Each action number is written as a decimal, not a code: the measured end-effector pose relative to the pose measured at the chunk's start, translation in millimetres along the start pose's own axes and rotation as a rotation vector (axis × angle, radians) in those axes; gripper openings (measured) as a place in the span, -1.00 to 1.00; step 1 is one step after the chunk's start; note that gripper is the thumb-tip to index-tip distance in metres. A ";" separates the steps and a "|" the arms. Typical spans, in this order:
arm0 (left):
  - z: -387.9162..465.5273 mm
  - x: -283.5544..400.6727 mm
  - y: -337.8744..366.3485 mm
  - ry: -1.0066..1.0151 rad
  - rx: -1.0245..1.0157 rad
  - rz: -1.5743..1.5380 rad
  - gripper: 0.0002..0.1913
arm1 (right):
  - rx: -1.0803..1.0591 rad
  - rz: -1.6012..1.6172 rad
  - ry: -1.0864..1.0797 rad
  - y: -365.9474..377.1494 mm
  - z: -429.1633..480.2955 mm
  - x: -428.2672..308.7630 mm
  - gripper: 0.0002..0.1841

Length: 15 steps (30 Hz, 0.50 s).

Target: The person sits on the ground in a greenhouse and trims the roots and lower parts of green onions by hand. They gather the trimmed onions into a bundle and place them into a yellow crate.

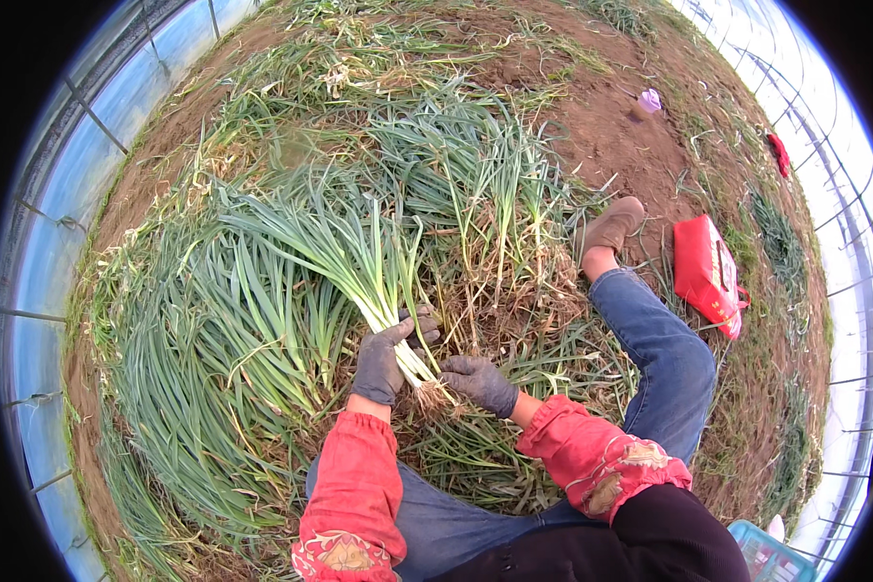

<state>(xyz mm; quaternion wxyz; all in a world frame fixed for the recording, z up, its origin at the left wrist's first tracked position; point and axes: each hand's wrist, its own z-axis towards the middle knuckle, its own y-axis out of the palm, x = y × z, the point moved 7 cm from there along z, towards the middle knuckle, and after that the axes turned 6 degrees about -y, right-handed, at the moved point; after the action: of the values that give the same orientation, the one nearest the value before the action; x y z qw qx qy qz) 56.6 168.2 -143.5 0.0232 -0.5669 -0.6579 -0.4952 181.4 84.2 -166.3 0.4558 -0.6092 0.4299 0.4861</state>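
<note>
My left hand (380, 366), in a dark glove, is closed around a bunch of scallions (367, 287). Their white stems and trimmed-looking root ends (429, 395) point toward me, and the green leaves fan out away to the upper left. My right hand (484, 383), also gloved, is at the root end, with thumb and fingers pinched on one thin outer scallion stalk (429, 351). Left of my hands lies a large heap of scallions (211, 349). Beyond them, more scallions (505, 196) lie with brown roots and dry leaves toward me.
Loose leaf scraps (473, 465) cover the ground between my legs. On the right are a red bag (706, 273), a red cloth-like item (778, 154) and a light blue plastic basket (767, 556). A purple-topped container (647, 103) stands on bare soil (596, 153). Plastic greenhouse walls (840, 218) curve along both sides.
</note>
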 end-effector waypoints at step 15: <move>1.3 14.7 -27.8 0.042 0.068 -0.036 -0.69 | -0.069 -0.350 -0.438 -0.9 12.6 -63.1 -0.77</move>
<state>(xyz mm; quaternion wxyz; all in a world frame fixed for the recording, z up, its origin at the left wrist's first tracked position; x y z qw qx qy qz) 30.7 183.5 -152.8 0.0471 -0.5434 -0.6839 -0.4846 169.9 101.7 -105.5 0.5939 -0.5698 0.1927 0.5342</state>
